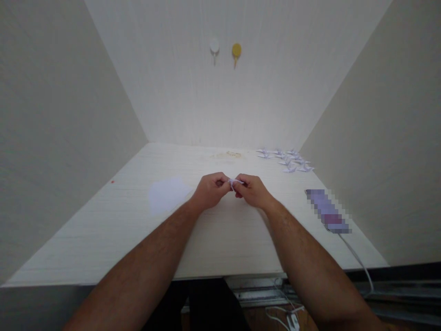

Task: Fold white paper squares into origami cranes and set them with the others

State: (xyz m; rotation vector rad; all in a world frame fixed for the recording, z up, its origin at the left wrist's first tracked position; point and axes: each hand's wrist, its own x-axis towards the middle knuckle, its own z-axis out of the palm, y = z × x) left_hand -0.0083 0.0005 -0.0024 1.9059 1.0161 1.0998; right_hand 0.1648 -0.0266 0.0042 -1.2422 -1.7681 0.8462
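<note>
A small piece of folded white paper (pixel 232 182) is pinched between my two hands, a little above the middle of the table. My left hand (pixel 212 189) has its thumb and fingers closed on the paper's left side. On the other side, my right hand (pixel 253 188) grips it between thumb and curled fingers. Most of the folded shape is hidden by the fingertips. Left of my left hand lie flat sheets of white paper (pixel 167 194). Several folded paper cranes (pixel 288 161) stand grouped at the table's back right corner.
A phone (pixel 328 210), blurred out, lies at the right of the white table (pixel 220 248) with a white cable (pixel 358 259) running over the front edge. Walls enclose the table at left, right and back. Two round hooks, white (pixel 214 45) and yellow (pixel 236 49), are on the back wall.
</note>
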